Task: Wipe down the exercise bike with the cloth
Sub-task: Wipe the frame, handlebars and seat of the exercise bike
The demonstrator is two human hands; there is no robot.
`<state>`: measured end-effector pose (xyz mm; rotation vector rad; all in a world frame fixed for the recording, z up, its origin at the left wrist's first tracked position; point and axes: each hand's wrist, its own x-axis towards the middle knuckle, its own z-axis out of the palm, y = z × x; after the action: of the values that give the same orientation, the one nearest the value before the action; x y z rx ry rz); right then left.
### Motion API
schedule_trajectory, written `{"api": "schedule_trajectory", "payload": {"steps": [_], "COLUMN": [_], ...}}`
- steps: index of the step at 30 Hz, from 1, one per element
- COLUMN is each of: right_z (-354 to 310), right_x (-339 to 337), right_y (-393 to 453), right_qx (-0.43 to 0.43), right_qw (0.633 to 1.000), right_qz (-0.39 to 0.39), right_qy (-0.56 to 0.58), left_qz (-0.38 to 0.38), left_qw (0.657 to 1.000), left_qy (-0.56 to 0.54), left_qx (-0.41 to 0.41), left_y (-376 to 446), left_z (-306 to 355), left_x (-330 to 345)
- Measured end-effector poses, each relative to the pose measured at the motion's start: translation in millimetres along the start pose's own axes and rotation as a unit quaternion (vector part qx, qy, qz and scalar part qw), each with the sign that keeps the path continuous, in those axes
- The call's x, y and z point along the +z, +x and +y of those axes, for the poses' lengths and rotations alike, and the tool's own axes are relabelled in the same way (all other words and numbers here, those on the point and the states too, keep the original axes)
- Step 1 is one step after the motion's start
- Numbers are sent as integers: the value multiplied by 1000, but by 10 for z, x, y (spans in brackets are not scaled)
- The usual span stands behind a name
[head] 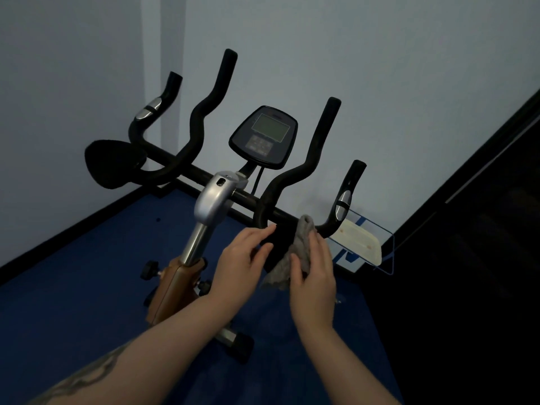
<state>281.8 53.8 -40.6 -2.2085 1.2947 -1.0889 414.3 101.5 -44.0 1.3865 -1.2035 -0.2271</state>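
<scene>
**Wiping the right end of the handlebar: how to do it properly**

Right hand point(314, 276) holds the grey cloth point(295, 252), fingers curled round a bunched part of it, w/ the top of the cloth pushed up against the black crossbar point(233, 195), next to the right elbow pad point(276, 244) and just inboard of the outer grip w/ the silver pulse sensor point(342, 205). The lower tail of the cloth hangs loose below the hand. Left hand point(244, 260) has nothing in it; fingers fairly straight, tips resting on the black pad, prob. steadying it.

The exercise bike point(214, 194) stands on a blue floor point(73, 287) in a corner, bars facing the wall; console point(264, 135) sits centre, above the silver stem.

Tips, as I judge it:
- Wrap the cloth round the tube, don't just dab the top; sweat sits underneath too.
- Keep the left hand bracing so the bars don't twist under pressure.
- Work outward along the bar toward the sensor grip, then up each horn; one direction, no scrubbing back over clean bits.
- Gather in the loose tail so it doesn't snag or drag on the floor.
- Go light on the console screen & buttons.
- Left-side grips, the left pad and the frame look untouched from here, so plenty left to do.
</scene>
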Motion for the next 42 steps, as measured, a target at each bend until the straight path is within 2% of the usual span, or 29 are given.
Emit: {"api": "schedule_trajectory", "payload": {"steps": [2,4,7,10,14,16,18,20,23,26,31,35,39,42], "right_z": [24,23,-36,-25,-29,-62,-29,54,69,-65,147,33,75,199], "right_x": [-44,-78,-46,-41,-116,-140,-143,-159,-149,-74,-271,-180,-190,-270], "right_y": [216,471,374,81,557,702,623,473,615,947,1057,1263,1272,1345], "right_qx": [-8,19,66,27,-2,2,27,29,-14,-71,-160,-214,-243,-263], "right_qw": [999,998,998,1000,996,994,993,993,992,969,930,903,888,883], "right_qz": [-28,-41,-6,4,-77,-107,-108,-98,-127,-232,-332,-370,-389,-389], "right_qy": [-26,-37,14,7,-50,-22,42,54,6,-42,2,-46,18,6], "left_qz": [-3,0,2,-1,5,16,24,29,39,58,57,73,84,85], "left_qw": [1000,1000,1000,1000,1000,1000,1000,1000,999,995,980,971,970,972], "left_qy": [0,5,5,-6,-11,-7,-5,-7,0,-30,-82,-106,-87,-45], "left_qx": [4,9,10,17,13,14,10,5,-12,-80,-171,-203,-212,-216], "left_y": [18,34,19,9,59,55,22,-6,-4,15,26,22,23,-4], "left_z": [-9,-13,-16,-27,-41,-42,-33,-11,4,-14,8,87,235,342], "left_x": [-9,-10,2,-8,-17,-6,30,58,59,53,79,60,76,104]}}
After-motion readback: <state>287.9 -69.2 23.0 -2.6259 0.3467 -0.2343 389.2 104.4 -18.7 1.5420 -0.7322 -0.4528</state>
